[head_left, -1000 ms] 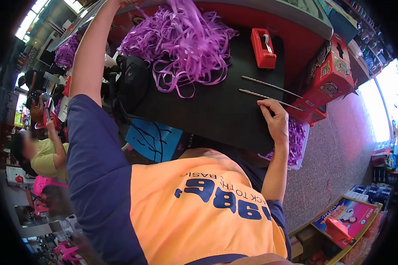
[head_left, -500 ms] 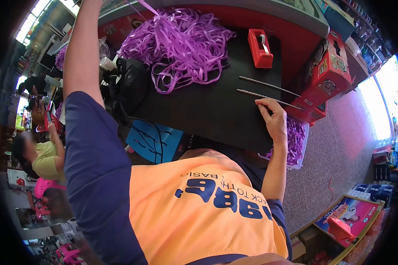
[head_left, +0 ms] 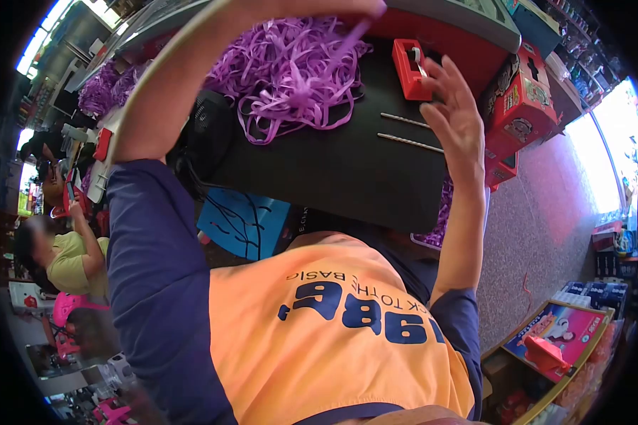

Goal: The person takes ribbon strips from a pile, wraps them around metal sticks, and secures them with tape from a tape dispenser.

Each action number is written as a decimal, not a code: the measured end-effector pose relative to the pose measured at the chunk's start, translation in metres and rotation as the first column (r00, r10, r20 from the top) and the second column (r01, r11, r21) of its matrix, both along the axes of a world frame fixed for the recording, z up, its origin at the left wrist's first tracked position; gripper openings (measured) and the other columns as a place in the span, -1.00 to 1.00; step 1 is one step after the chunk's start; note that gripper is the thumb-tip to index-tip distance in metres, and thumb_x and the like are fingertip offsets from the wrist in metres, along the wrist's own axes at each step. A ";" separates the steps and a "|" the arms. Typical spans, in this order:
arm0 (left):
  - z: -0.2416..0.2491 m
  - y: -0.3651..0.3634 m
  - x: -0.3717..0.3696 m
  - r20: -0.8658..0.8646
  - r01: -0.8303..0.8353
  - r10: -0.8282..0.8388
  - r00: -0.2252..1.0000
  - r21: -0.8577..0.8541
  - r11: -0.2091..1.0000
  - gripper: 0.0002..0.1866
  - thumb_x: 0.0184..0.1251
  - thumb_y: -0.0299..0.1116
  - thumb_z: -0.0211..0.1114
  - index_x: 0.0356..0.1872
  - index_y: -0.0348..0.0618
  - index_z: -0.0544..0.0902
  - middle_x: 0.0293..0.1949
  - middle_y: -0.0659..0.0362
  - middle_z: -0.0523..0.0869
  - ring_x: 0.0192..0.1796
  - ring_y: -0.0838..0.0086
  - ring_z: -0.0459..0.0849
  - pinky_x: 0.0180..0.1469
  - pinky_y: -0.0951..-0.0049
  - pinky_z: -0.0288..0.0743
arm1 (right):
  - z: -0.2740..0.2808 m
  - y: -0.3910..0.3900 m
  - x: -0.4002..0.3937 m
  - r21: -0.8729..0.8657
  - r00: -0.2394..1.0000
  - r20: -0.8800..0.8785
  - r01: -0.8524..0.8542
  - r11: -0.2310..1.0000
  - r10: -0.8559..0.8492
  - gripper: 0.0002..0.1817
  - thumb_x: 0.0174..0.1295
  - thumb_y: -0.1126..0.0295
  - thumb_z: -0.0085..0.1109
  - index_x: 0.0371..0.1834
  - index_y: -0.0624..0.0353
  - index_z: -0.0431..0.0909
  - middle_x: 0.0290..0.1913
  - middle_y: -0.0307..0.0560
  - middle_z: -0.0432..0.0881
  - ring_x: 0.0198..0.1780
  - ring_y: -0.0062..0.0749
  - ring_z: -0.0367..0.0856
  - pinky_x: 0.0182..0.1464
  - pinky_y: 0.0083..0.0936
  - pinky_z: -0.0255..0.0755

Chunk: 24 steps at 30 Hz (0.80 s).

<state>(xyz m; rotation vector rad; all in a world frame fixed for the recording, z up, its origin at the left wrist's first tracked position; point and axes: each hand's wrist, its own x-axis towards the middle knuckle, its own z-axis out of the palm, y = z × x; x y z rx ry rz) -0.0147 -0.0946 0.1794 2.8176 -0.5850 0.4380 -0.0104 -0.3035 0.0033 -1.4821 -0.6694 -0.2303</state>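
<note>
My left hand is pinching a purple strand at the top edge of the frame, and the strand is slanting down toward the purple ribbon pile, which is lying on the black tabletop in the upper middle. My right hand is hanging open at the upper right, fingers spread and a little bent, gripping nothing that is showing, just beside the red tape dispenser. I am judging the step in hand to be parting one strand from the pile; the next move is calling for a gentle pull, so that no loops are snagging. The frame is cutting off most of my left hand, and the strand is blurring where it is meeting the pile. My left forearm is covering the pile's upper left, and my right hand is hiding the right ends of two metal rods.
</note>
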 end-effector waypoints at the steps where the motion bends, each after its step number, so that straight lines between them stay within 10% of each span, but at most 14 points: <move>1: -0.015 -0.007 -0.003 -0.034 0.117 -0.116 0.993 0.030 0.993 -0.68 0.16 -0.17 0.24 -0.46 -0.28 0.65 -0.56 0.15 0.67 -0.51 0.51 0.60 -0.43 0.40 0.46 | 0.008 0.013 -0.005 0.093 0.999 0.027 -0.023 0.995 0.020 -0.44 0.15 0.40 0.27 0.25 0.21 0.38 -0.01 -0.17 0.59 -0.02 -0.62 0.51 0.01 -0.66 0.37; 5: -0.062 -0.028 -0.032 -0.158 0.304 -0.301 0.940 -0.007 0.953 -0.78 0.09 -0.36 0.29 -0.29 -0.31 0.66 -0.66 0.05 0.59 -0.53 0.34 0.67 -0.38 0.41 0.51 | -0.011 0.015 -0.020 0.173 0.962 -0.126 -0.218 0.961 0.241 -0.53 0.22 0.43 0.22 0.21 0.27 0.40 -0.14 -0.20 0.62 -0.12 -0.65 0.53 -0.06 -0.72 0.37; 6: -0.046 -0.032 -0.042 -0.478 0.262 -0.208 0.853 0.048 0.964 -0.78 0.11 -0.43 0.23 -0.24 -0.30 0.66 -0.45 -0.02 0.67 -0.33 0.36 0.70 -0.21 0.40 0.54 | -0.019 0.012 -0.024 0.265 0.934 -0.194 -0.243 0.933 0.299 -0.66 0.26 0.50 0.16 0.11 0.30 0.47 -0.25 -0.24 0.61 -0.22 -0.69 0.53 -0.13 -0.77 0.37; 9: -0.078 0.010 -0.017 -0.348 0.538 -0.607 0.714 -0.283 0.794 -0.78 0.14 -0.48 0.17 -0.20 -0.29 0.66 -0.11 -0.06 0.64 -0.04 0.35 0.64 0.01 0.40 0.50 | -0.040 -0.004 -0.036 0.140 0.935 -0.252 -0.218 0.966 0.248 -0.77 0.26 0.53 0.13 -0.03 0.35 0.53 -0.29 -0.25 0.58 -0.28 -0.71 0.49 -0.17 -0.77 0.38; 11: -0.093 0.035 0.003 -0.451 0.440 -0.546 0.706 -0.325 0.837 -0.69 0.08 -0.53 0.17 -0.10 -0.28 0.64 0.13 -0.06 0.50 0.15 0.30 0.52 0.15 0.39 0.42 | -0.048 -0.005 -0.047 0.154 0.920 -0.263 -0.256 0.954 0.290 -0.81 0.26 0.54 0.12 -0.09 0.35 0.56 -0.32 -0.26 0.57 -0.29 -0.72 0.47 -0.20 -0.77 0.36; 15: -0.166 0.084 0.019 -0.443 0.517 -0.386 0.809 0.224 0.826 -0.35 -0.15 -0.59 0.17 0.17 -0.20 0.45 0.13 -0.02 0.47 0.21 0.12 0.42 0.31 0.26 0.22 | -0.057 -0.009 -0.056 -0.006 0.936 -0.240 -0.269 0.963 0.260 -0.87 0.23 0.58 0.11 -0.19 0.34 0.59 -0.36 -0.25 0.55 -0.33 -0.71 0.44 -0.27 -0.77 0.31; 24: -0.194 0.111 0.032 -0.087 0.446 -0.447 0.890 0.370 0.815 -0.76 -0.08 -0.61 0.20 -0.28 -0.23 0.59 -0.14 0.11 0.54 0.09 0.25 0.46 0.22 0.31 0.28 | -0.064 -0.013 -0.061 0.248 0.948 -0.137 -0.247 0.937 0.286 -0.88 0.18 0.62 0.10 -0.24 0.38 0.59 -0.38 -0.17 0.53 -0.34 -0.62 0.45 -0.29 -0.71 0.28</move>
